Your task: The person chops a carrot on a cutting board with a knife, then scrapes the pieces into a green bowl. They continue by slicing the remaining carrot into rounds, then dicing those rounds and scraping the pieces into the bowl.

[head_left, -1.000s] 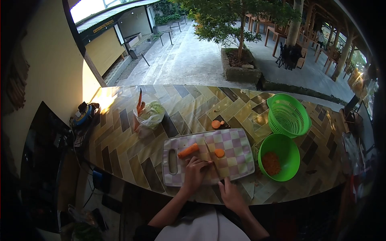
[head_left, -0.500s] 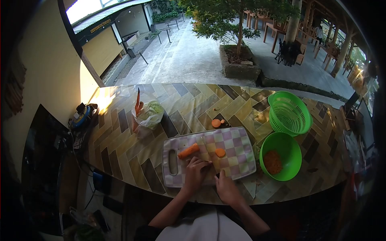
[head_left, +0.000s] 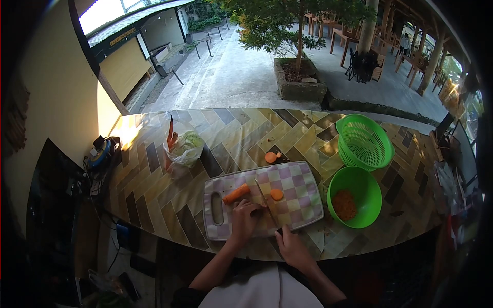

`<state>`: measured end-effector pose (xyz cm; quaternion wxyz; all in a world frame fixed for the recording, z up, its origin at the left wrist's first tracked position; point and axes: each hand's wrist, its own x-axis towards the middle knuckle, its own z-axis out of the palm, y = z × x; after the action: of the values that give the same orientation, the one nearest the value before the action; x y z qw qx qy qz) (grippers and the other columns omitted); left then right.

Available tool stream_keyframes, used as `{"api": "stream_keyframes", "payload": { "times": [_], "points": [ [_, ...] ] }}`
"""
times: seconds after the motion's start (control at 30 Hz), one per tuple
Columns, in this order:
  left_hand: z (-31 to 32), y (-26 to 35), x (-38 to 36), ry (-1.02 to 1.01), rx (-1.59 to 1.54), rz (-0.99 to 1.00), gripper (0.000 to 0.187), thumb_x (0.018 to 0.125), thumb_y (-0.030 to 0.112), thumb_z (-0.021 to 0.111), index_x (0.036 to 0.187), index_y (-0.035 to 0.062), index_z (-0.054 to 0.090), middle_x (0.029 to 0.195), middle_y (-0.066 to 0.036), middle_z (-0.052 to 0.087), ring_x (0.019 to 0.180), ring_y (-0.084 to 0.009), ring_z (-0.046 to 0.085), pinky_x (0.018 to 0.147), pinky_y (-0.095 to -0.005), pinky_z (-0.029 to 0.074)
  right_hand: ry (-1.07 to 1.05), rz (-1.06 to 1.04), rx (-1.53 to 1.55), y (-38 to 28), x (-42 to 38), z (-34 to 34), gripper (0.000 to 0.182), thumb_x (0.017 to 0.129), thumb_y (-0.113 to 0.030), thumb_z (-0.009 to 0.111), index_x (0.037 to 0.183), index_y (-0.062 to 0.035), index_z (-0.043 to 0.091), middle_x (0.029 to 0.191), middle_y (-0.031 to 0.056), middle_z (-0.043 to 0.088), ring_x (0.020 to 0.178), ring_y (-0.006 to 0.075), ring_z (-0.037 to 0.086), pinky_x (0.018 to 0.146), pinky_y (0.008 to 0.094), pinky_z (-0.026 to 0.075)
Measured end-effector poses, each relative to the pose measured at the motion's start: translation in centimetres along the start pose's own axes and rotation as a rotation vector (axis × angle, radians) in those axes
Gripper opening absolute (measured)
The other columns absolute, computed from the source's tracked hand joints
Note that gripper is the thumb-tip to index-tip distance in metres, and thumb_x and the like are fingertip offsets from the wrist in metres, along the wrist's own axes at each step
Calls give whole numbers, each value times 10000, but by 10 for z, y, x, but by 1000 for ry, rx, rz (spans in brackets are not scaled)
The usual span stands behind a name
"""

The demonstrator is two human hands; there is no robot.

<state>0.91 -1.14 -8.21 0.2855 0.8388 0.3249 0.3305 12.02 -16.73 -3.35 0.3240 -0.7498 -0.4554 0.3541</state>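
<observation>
A checked cutting board [head_left: 304, 179] lies in front of me with a thick carrot piece [head_left: 236, 194] and a round carrot slice [head_left: 277, 194] on it. Between these, the knife [head_left: 267, 203] reaches away from me, its blade over the board. My right hand [head_left: 296, 250] is closed around the knife's handle at the board's near edge. Just left of the blade is my left hand [head_left: 244, 218], fingers curled together near the board surface below the carrot piece. Whatever those fingers pinch is too small and hidden to make out.
Right of the board stand a green bowl [head_left: 371, 197] with shredded orange carrot [head_left: 344, 205] and a green strainer basket [head_left: 359, 133]. Carrot ends [head_left: 270, 157] lie beyond the board. A plastic bag [head_left: 187, 150] with a leafy vegetable and carrots sits back left. Cables [head_left: 100, 154] lie far left.
My right hand has drawn slightly towards me with the knife, and its blade shows more clearly. The left hand stays about where it was. The whole view has shifted a little.
</observation>
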Motion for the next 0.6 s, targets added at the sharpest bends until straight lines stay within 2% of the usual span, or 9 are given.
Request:
{"api": "stream_keyframes", "payload": {
  "times": [0.1,0.2,0.4,0.5,0.6],
  "points": [
    [-2,3,1,-5,-15,-2,129,746,82,726,867,78,770,823,-63,724,824,-246,634,809,-352,422,-11,-1,-33,4,3,4,294,1037,-239,450,1018,53,415,783,343,616,793,544,592,654,601,435],
    [1,-1,0,9,-24,28,126,749,79,725,868,76,769,826,-56,727,824,-241,634,810,-353,425,52,-99,-58,14,16,15,281,1035,-234,451,1028,45,414,794,335,621,797,535,603,658,596,450],
    [-1,0,-1,6,-13,40,139,747,72,726,879,72,766,856,-56,734,850,-245,642,840,-358,437,80,21,-98,4,22,20,283,1024,-223,486,1019,53,425,816,339,615,809,541,590,671,589,439],
    [-3,3,-1,4,12,49,153,739,61,721,886,64,762,875,-69,735,860,-258,643,843,-365,443,114,-24,-129,8,16,18,284,1030,-249,470,1035,31,421,807,325,628,809,520,616,660,585,467],
    [-2,4,-2,19,-44,31,165,728,50,716,886,58,759,854,-86,724,843,-269,637,822,-374,451,88,-70,-20,10,10,10,290,1029,-251,472,1015,36,428,797,330,621,808,525,608,659,592,455]
  ]
}}
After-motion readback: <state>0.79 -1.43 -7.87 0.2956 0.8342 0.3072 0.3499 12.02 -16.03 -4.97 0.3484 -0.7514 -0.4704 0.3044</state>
